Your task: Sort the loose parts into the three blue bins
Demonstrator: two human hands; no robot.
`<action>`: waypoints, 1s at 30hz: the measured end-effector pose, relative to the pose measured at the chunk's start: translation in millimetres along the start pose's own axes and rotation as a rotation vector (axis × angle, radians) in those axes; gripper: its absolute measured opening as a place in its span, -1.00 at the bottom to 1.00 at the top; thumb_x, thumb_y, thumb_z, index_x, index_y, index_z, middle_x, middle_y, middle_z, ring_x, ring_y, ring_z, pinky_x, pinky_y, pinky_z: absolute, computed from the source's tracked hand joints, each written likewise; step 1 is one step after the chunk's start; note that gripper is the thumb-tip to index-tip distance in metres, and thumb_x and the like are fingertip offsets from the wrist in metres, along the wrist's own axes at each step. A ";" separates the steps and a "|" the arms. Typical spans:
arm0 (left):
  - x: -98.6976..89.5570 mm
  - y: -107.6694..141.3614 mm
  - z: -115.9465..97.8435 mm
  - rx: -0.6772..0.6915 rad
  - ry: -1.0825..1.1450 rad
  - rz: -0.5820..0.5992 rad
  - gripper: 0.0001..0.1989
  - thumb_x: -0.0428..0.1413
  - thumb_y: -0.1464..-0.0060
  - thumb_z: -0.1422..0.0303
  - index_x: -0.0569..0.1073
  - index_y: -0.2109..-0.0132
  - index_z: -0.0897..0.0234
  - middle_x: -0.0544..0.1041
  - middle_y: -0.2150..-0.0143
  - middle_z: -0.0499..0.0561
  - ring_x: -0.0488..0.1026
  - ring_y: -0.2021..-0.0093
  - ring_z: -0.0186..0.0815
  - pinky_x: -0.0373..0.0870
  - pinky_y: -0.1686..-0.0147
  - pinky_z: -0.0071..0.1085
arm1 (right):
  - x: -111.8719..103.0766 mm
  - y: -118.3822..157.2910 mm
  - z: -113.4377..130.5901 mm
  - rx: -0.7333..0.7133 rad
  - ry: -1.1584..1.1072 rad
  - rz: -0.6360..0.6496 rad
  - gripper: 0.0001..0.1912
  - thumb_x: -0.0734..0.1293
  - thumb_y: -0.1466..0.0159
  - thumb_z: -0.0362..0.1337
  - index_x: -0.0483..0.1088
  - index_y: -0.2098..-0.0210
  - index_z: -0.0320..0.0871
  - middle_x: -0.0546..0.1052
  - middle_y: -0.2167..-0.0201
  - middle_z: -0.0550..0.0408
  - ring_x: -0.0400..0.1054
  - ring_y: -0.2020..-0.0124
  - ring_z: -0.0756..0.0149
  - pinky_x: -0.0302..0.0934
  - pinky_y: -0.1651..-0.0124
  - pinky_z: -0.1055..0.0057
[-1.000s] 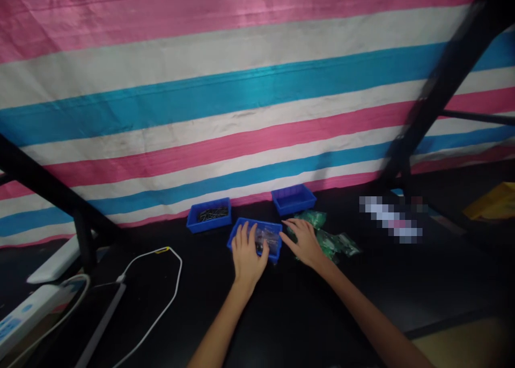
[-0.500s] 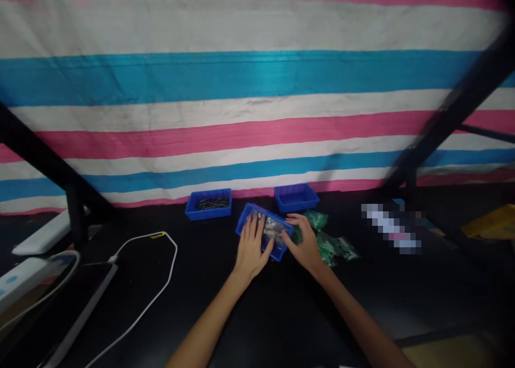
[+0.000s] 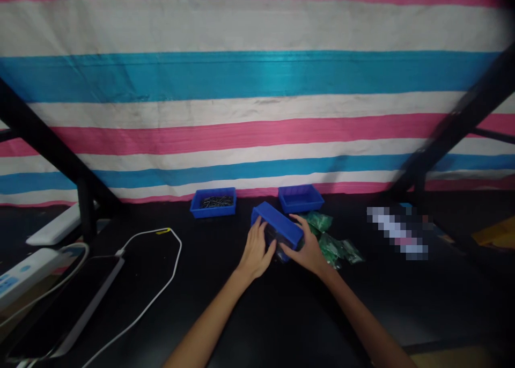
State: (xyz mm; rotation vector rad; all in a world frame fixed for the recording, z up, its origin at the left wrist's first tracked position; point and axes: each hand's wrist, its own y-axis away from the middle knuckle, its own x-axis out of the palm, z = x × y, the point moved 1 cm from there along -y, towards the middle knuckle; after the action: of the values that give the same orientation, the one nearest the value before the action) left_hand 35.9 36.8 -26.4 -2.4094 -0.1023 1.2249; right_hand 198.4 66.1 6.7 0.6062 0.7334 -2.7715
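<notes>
A tilted blue bin [image 3: 280,216] is near the middle of the black tabletop [image 3: 273,319], tipped over so that one long wall faces upward and its shadowed opening turns toward the person; what lies inside is too dark to make out, and whether the bin touches the table is hidden. The left hand [image 3: 253,251] grips its left end, fingers extended close together against the bin and thumb held apart near the lower edge. The right hand [image 3: 309,251] pinches the right end, fingers bent over the far corner and thumb below, pointing inward. Just beside the right hand lie green packets [image 3: 330,244] in shiny clear wrapping. Behind them stands an upright blue bin [image 3: 301,208], and farther left another blue bin [image 3: 213,212] holds thin dark metal pieces [image 3: 217,201]. Well to the left, a white cable [image 3: 177,260] with a yellow tag [image 3: 163,230] loops from a flat dark device [image 3: 68,309], near a white power strip [image 3: 30,274]. A pixelated patch [image 3: 398,234] covers something on the right. Black slanted posts flank the table, and a pink, white and blue striped sheet [image 3: 257,78] hangs behind everything.
</notes>
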 end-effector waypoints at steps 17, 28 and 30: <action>-3.2 -0.8 1.3 -0.131 0.064 -0.027 -0.56 -0.21 -0.18 0.21 0.06 -0.14 0.33 0.04 -0.22 0.27 0.02 -0.22 -0.10 0.05 -0.11 -0.04 | -8.6 4.9 3.1 -0.225 0.322 0.071 -0.33 0.37 -0.03 -0.10 0.17 -0.12 -0.02 0.37 -0.03 0.10 0.30 0.00 0.18 0.22 -0.04 0.27; -7.0 -3.7 4.7 -0.192 0.054 -0.123 -0.62 -0.22 -0.19 0.27 0.16 -0.10 0.32 0.30 -0.05 0.21 0.23 -0.08 -0.13 0.13 -0.06 -0.06 | -9.8 8.8 0.9 -0.278 0.388 0.097 -0.38 0.35 -0.06 -0.08 0.20 -0.11 0.01 0.28 -0.10 0.13 0.29 -0.01 0.18 0.27 0.02 0.34; -10.2 -5.3 3.4 -0.190 0.027 -0.141 -0.66 -0.21 -0.19 0.28 0.25 -0.03 0.30 0.33 -0.01 0.17 0.27 -0.03 -0.15 0.16 -0.03 -0.09 | -11.0 8.2 0.8 -0.236 0.381 0.109 -0.37 0.36 -0.04 -0.08 0.21 -0.10 0.04 0.27 -0.10 0.16 0.29 -0.01 0.16 0.26 0.01 0.32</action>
State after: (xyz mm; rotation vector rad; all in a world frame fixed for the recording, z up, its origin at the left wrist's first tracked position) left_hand 27.7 40.2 -18.3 -2.5294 -0.3899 1.1647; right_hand 210.4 59.7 8.7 1.1008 1.0489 -2.4453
